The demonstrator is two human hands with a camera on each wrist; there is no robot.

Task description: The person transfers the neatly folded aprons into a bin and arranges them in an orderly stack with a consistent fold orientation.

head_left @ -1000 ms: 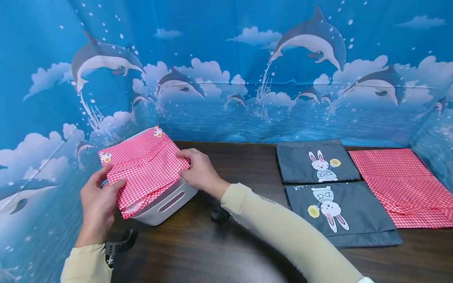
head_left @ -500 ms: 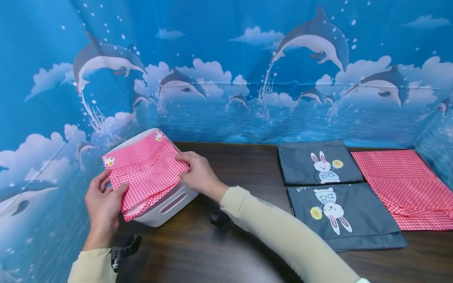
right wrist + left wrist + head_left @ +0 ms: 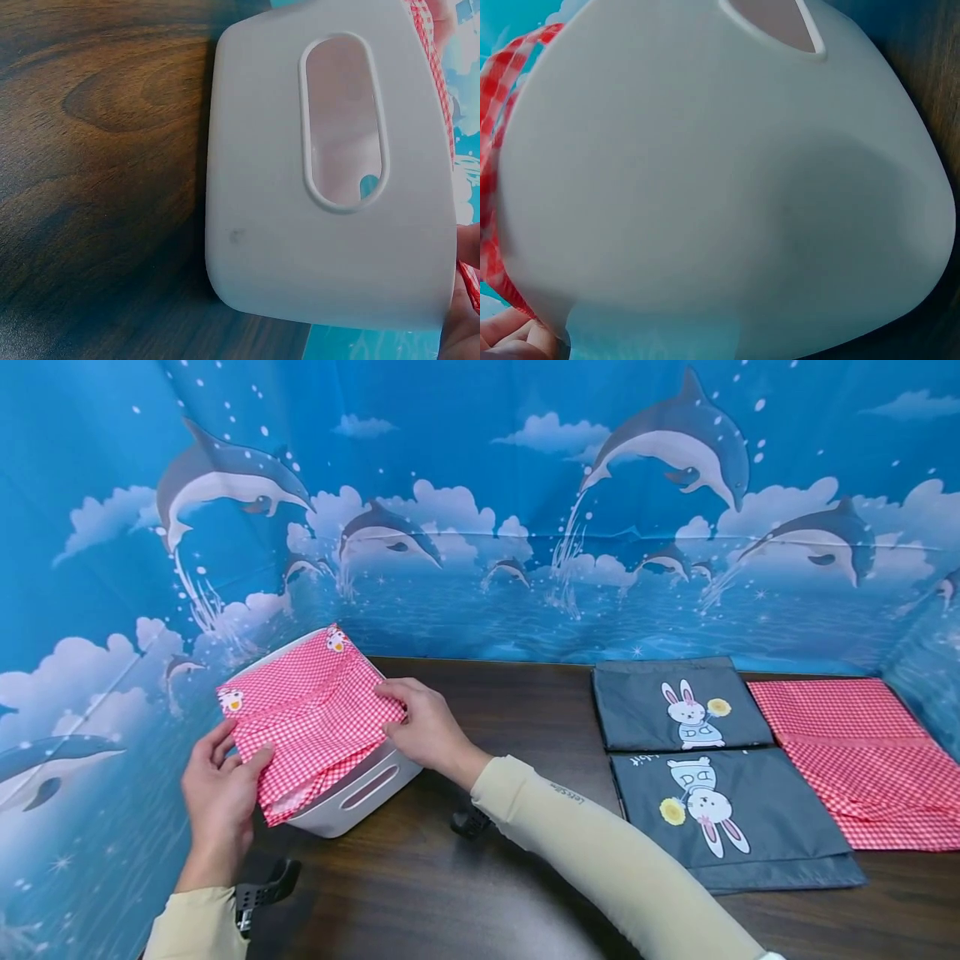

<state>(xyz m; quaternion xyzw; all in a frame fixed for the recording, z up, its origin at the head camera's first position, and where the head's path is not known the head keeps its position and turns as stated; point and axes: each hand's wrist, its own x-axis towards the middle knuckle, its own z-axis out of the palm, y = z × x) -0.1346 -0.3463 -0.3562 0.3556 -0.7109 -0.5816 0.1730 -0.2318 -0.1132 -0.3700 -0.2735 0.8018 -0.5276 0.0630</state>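
A folded red-and-white gingham cloth (image 3: 315, 718) with small white-and-yellow prints at its far corners lies over the top of a white plastic basket (image 3: 356, 797). My left hand (image 3: 225, 789) holds the cloth's left edge between thumb and fingers. At the right edge, my right hand (image 3: 431, 727) pinches the cloth close to the basket's rim. The left wrist view is mostly filled by the basket's plain side (image 3: 705, 172), with red gingham (image 3: 491, 150) at its border. In the right wrist view the basket's slotted end (image 3: 255, 180) shows, fingers at its rim.
Two folded dark grey cloths with rabbit prints, a far one (image 3: 630, 710) and a near one (image 3: 780, 843), lie on the brown wooden table (image 3: 465, 910). Beside them is another folded red gingham cloth (image 3: 862, 752). A dolphin-printed backdrop (image 3: 465, 460) stands behind and at the left.
The cloth has shifted slightly right over the basket, with my left hand following it. It dipped, baring more of the far rim, then rose a little. Both hands keep their hold.
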